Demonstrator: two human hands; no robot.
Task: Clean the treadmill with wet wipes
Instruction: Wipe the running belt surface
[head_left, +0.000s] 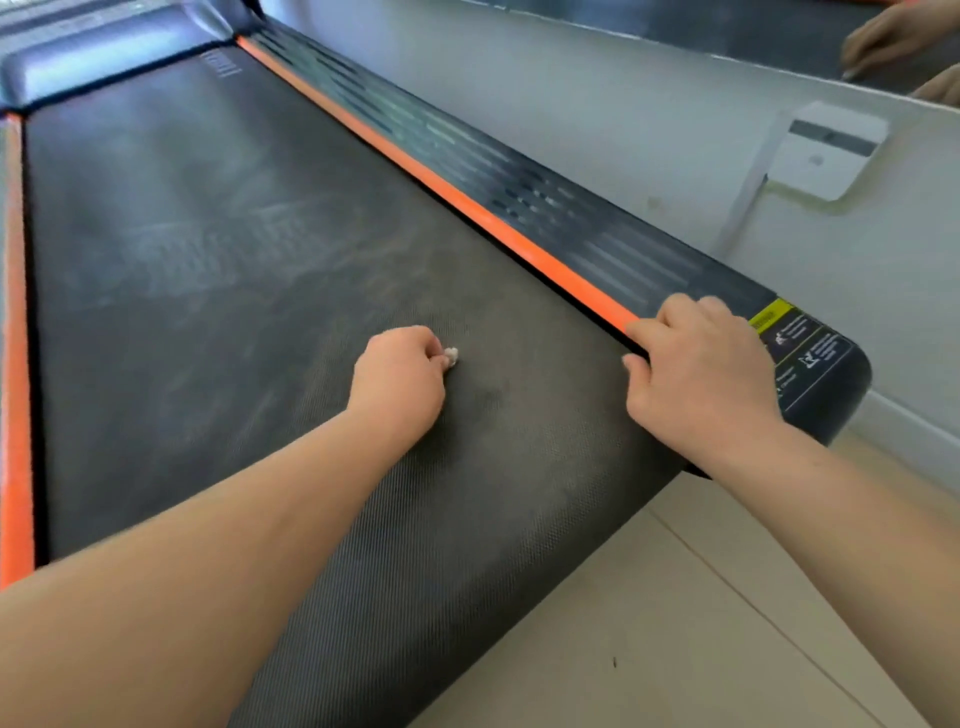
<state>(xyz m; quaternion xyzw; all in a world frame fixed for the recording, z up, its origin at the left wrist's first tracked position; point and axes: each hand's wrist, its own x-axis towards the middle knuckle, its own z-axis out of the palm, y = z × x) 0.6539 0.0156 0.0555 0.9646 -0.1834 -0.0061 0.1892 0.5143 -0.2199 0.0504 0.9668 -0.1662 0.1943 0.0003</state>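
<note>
The treadmill's dark textured belt (218, 270) fills the middle of the head view, with smudges and dusty streaks on it. An orange strip (467, 208) runs along each side, and a black side rail (597, 234) lies on the right. My left hand (400, 382) is closed on a small crumpled white wet wipe (451, 356), pressed onto the belt near its rear end. My right hand (701, 374) rests on the right rail's rear corner with fingers curled over the orange strip, next to yellow and white warning labels (800, 343).
A white wall (675, 130) runs close along the treadmill's right side, with a white socket box (826, 150) on it. Beige floor tiles (701, 623) lie behind the belt's rear edge. A mirror (898, 36) at top right reflects hands. The motor cover (104, 62) sits at the far end.
</note>
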